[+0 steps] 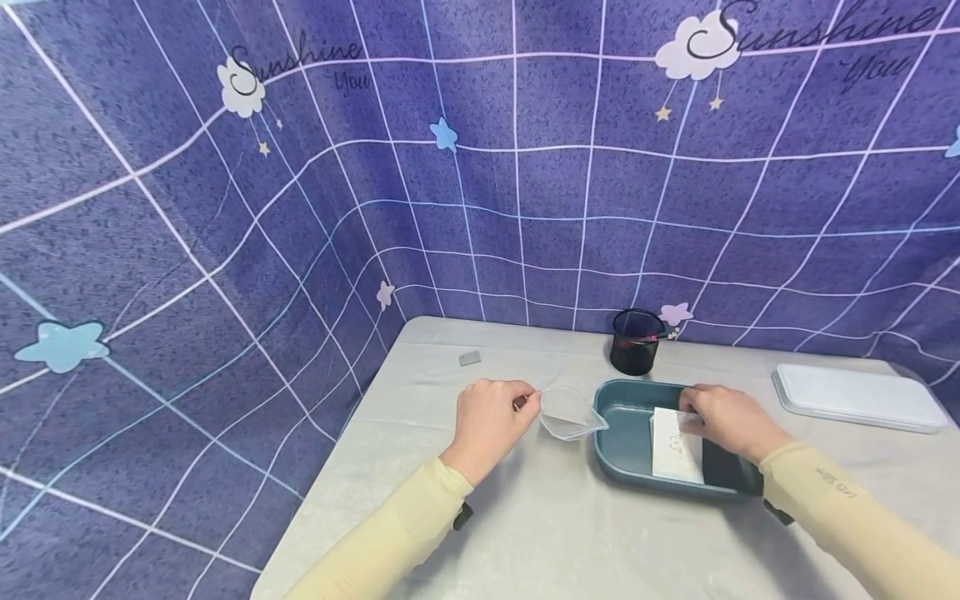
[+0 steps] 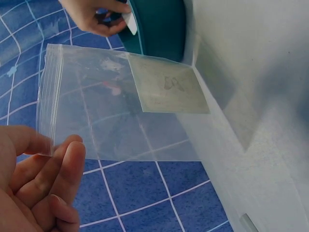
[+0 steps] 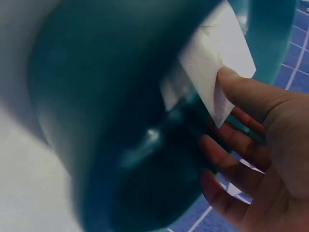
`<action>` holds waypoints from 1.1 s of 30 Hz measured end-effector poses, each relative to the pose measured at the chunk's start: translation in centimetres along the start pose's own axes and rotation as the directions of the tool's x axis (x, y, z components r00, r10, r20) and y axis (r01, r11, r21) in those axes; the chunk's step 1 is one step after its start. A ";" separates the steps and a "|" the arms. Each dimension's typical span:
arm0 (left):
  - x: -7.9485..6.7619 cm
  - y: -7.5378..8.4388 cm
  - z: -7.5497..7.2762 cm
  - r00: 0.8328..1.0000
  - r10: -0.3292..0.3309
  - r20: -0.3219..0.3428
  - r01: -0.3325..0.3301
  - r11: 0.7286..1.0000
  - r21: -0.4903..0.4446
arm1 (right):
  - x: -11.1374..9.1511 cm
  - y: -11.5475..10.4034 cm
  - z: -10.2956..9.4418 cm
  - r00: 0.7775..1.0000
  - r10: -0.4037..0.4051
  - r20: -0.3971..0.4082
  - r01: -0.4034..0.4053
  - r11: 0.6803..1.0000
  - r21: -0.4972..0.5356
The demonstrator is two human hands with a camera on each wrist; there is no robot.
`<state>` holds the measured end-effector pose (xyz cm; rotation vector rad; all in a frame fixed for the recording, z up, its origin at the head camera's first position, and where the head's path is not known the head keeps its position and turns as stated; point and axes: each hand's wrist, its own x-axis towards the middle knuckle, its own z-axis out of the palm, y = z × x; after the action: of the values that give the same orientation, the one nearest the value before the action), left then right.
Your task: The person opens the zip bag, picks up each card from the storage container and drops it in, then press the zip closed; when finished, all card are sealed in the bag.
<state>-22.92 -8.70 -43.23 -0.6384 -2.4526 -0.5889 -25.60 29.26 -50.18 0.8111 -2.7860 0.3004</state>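
Pinching the sealed-strip edge of a clear zip bag [image 1: 568, 413] between thumb and fingertips, the left hand [image 1: 491, 421] holds it up above the bench [image 1: 540, 517], towards the middle of the bench and just left of a teal tray [image 1: 622, 433]; in the left wrist view the bag [image 2: 120, 106] hangs flat and open to view, with a square pale label [image 2: 166, 90] on its face bearing a faint mark that cannot be read. The right hand [image 1: 723, 417] is inside the tray, thumb and fingers closed on the top edge of a white card [image 1: 677, 446]; the right wrist view confirms the thumb [image 3: 241, 87] pressed on the card's corner [image 3: 217, 53], the other fingers curled beneath. The tray sits right of centre, its long side running towards the front edge. Behind it, near the back edge, stands a black mesh cup [image 1: 636, 342]; a white lid [image 1: 858, 397] lies by the right edge, and a small grey piece [image 1: 469, 358] lies near the back left corner. Assessment of handling: the bag is judged very light, limp and slick, likely to sag or slip if held by one point, so the stiffer zip strip is the sound place to hold it. The card appears thin, light and easily creased, best taken by an edge with a gentle pinch
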 end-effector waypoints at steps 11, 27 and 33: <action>0.1 0.1 0.1 1.000 0.002 0.005 -0.002 1.000 0.008 | 0.6 -1.0 -3.8 0.997 -0.031 0.075 0.027 0.998 0.055; 0.1 0.3 0.0 1.000 -0.001 -0.001 0.001 1.000 0.007 | 0.7 -4.1 -6.6 0.995 -0.102 -0.018 0.103 0.989 0.103; 0.1 0.2 0.0 1.000 -0.009 0.003 0.009 1.000 0.003 | 0.9 -6.3 -8.0 0.970 -0.125 -0.210 0.142 0.987 0.070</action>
<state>-22.89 -8.47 -43.12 -0.6274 -2.4604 -0.5882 -21.68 25.68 -41.46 0.9258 -2.5286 0.4535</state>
